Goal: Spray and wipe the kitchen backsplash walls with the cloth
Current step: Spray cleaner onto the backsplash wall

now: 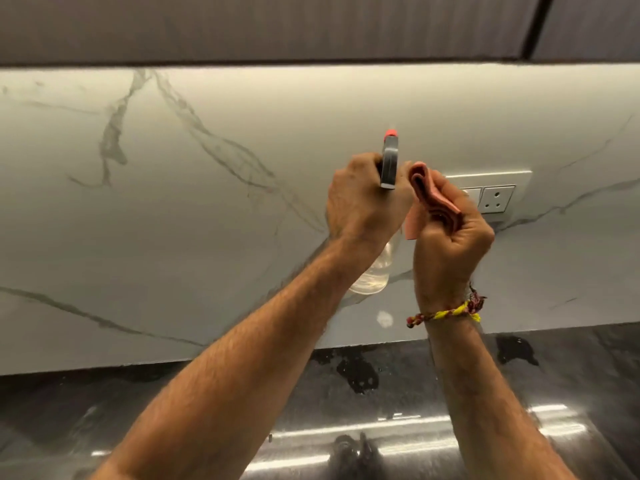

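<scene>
My left hand grips a clear spray bottle by its grey trigger head, whose red nozzle points at the white marble backsplash. Clear liquid fills the bottle's lower part, which hangs below my wrist. Right beside it, my right hand is closed on a folded pink cloth, held just in front of the wall. A red and yellow thread band circles my right wrist. Both hands are raised at mid-wall height, nearly touching each other.
A white switch and socket plate is set in the wall just right of my right hand. Dark upper cabinets overhang the wall. Below runs a glossy black countertop with wet patches and light reflections.
</scene>
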